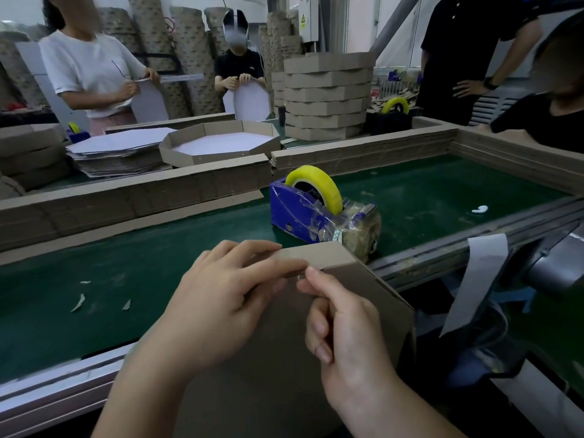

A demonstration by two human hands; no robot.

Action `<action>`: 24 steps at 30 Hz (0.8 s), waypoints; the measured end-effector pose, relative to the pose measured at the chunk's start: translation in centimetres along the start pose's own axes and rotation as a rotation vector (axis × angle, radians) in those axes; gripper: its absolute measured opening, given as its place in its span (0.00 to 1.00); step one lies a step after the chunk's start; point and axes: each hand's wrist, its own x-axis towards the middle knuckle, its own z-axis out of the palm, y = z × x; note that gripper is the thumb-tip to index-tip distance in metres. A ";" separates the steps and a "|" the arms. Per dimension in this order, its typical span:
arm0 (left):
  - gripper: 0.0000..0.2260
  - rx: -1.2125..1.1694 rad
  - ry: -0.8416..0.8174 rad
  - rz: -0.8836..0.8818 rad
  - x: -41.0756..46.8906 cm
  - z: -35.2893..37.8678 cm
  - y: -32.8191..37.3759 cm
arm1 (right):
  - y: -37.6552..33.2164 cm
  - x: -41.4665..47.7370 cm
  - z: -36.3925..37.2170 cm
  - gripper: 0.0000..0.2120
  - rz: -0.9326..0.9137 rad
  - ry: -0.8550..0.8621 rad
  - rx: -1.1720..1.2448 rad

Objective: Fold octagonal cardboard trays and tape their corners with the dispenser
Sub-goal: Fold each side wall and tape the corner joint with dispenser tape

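On the table (158, 241), the tray (363, 298) stands at the near edge under both hands, with the left hand (221, 298) on its far rim and the right hand (344, 336) just right of it. The tape dispenser (303, 213) is close behind the tray and some scraps (78, 302) lie well to the left. Behind the dispenser a cardboard wall (126, 200) runs across. Beyond it sit a folded tray (221, 143), a pile of flat sheets (120, 153) to its left, and a stack of trays (325, 99) to its right with a second dispenser (392, 116) beside.
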 end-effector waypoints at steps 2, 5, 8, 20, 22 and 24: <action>0.20 0.011 -0.023 -0.027 0.0 -0.2 0.0 | -0.1 -0.1 -0.2 0.10 -0.009 -0.048 -0.042; 0.21 0.030 -0.068 -0.060 -0.1 -0.7 -0.2 | -0.2 -0.2 -0.7 0.09 -0.059 -0.118 -0.140; 0.18 -0.006 -0.113 -0.101 -0.2 -1.1 -0.5 | -0.3 -0.3 -1.0 0.11 -0.103 -0.156 -0.244; 0.21 0.148 0.244 -0.292 0.5 -0.1 2.0 | 0.1 -0.5 -0.2 0.13 -0.236 -0.237 -0.419; 0.20 0.094 0.291 -0.207 0.3 0.2 1.7 | 0.0 -0.4 -0.6 0.11 -0.260 -0.253 -0.476; 0.16 0.110 0.333 -0.106 0.0 0.4 1.3 | -0.2 -0.2 -1.0 0.12 -0.272 -0.270 -0.544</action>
